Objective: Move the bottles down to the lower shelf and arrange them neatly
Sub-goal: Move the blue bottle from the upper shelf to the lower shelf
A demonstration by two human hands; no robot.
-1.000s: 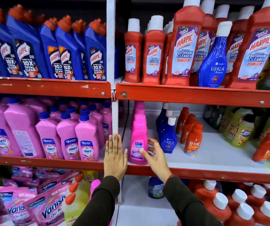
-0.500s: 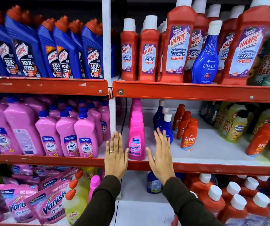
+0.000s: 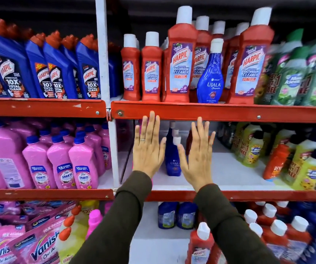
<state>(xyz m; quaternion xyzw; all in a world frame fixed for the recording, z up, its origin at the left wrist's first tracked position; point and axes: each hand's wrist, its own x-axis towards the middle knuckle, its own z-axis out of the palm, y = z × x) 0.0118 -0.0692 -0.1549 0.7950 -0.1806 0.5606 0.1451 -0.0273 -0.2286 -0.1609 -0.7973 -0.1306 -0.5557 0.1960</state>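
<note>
Both hands are raised flat and empty in front of the middle shelf, fingers spread and pointing up: the left hand (image 3: pixel 148 147) and the right hand (image 3: pixel 198 155) hold nothing, and their fingertips reach up to the red front edge of the upper shelf (image 3: pixel 229 112). The thing the coming move seems to turn on is the lone blue Ujala bottle (image 3: pixel 209 80) standing on that upper shelf among the red Harpic bathroom cleaner bottles (image 3: pixel 181 60). It lies above the hands and slightly right of them, upright, its long axis vertical, so the right hand is the nearer one, almost directly beneath it. The bottle is glossy blue plastic, bulbous at the base and tapering to a slim neck with a white cap; the Harpic bottles are squarer and red, also white-capped. Between the two hands, on the middle shelf (image 3: pixel 229 178), stand matching blue bottles (image 3: pixel 172 159), where it likely belongs.
</note>
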